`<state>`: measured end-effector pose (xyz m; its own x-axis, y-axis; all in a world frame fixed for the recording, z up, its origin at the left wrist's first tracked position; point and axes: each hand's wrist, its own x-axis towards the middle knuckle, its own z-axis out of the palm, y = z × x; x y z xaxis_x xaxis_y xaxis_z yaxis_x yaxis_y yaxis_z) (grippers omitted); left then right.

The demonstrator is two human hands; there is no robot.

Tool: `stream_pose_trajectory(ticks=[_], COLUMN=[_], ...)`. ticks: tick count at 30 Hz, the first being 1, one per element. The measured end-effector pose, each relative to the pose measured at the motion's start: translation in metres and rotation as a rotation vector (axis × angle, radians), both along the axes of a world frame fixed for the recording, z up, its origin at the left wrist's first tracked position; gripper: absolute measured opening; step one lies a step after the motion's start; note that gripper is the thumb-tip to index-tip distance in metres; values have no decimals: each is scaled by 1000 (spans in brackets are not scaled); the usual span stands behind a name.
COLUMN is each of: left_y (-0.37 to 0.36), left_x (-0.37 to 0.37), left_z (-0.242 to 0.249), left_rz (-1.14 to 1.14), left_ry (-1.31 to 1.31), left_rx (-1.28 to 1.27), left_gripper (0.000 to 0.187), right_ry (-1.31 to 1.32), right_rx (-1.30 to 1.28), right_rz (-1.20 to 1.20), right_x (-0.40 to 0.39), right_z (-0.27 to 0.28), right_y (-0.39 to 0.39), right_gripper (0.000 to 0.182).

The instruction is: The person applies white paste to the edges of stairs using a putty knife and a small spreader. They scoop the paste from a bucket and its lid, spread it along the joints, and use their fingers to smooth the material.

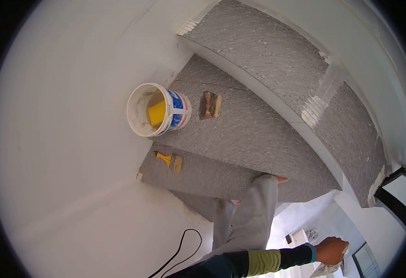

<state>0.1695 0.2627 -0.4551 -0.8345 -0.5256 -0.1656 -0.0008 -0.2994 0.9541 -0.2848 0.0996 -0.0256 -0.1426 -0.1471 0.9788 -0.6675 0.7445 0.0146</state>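
My right hand [331, 250] reaches out at the lower right, beyond my legs. Its fingers are closed around a crumpled, greyish-white rag [326, 269], which hangs below the fist and is partly cut off by the frame's lower edge. My left hand is out of view. On the speckled grey stair tread ahead stands a white bucket [179, 111] with a blue label, and a yellow sponge [157, 113] is inside it. A stained flat scraper [209, 105] lies beside the bucket. One tread lower rests a brush [170, 161] with a yellow handle.
Curved grey steps [263, 55] rise to the right, with white smears on the upper one. A white wall [63, 116] runs along the left. My legs [251, 217] stand on the lower treads. A black cable [183, 241] loops at the bottom. Dark-framed panels [397, 194] are at right.
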Motion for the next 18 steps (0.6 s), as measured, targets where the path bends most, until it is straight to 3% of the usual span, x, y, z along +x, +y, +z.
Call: stream_pose_trajectory(ticks=[13,18], left_y=[-8,-15], left_x=[10,9], left_z=[-4,-18], left_rz=[25,166], left_ry=[-20,-46], left_rx=[-32,-25], left_gripper=[20,24], right_ry=[14,29], right_rx=[-88,-106], right_rz=[-56,-102], right_x=[-7,-5], right_z=[40,68], right_y=[27,45], right_gripper=[88,91])
